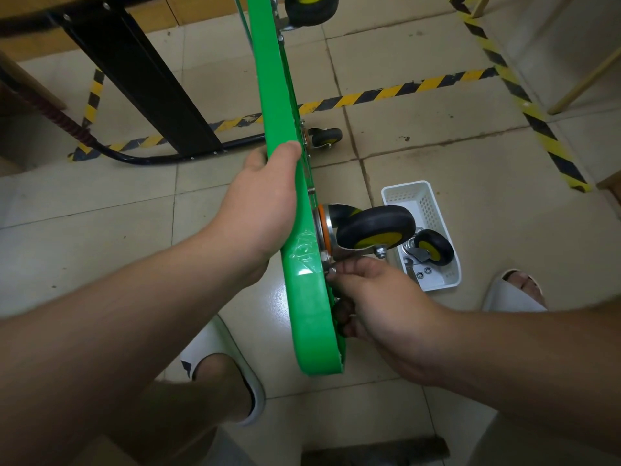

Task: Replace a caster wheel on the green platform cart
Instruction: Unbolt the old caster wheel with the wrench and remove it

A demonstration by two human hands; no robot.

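Standing on its long edge on the tiled floor, the green platform cart (304, 297) is tipped up with its underside facing the person's right. The left hand (258, 213) grasps the cart's upper rim, thumb hooked over the green edge and the fingers hidden behind the deck. On the cart's underside, near its closest end, sits a caster wheel (376, 227) with a black tyre, a yellow hub and an orange ring at its plate. Just below that plate, the right hand (379, 297) pinches a small silver fastener (332, 271) between its fingertips, against the cart. Two more casters show farther along the cart's underside. Right of the cart, on the floor, a white basket (426, 196) holds a loose caster (433, 247) and a few nuts (424, 272).
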